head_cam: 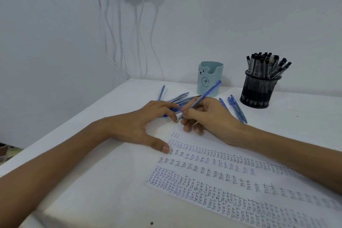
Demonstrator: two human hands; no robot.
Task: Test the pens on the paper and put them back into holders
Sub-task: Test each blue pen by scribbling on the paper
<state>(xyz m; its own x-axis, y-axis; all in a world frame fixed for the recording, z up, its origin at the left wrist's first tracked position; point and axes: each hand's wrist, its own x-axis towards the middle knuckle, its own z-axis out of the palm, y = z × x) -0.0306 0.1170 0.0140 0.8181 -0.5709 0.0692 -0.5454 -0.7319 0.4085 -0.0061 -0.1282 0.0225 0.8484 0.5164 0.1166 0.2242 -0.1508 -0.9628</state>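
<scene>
Closest up, the paper [231,181] lies on the tabletop [92,181], full of rows of "test" scribbles. Left hand [140,126] rests flat at its top corner, fingers relaxed. Right hand [209,116] grips a blue pen [207,93], tip down by the paper's top edge. Loose pens [180,98] lie behind the hands. Further back are a blue bear cup [210,78] and a black mesh holder [259,89] packed with pens.
</scene>
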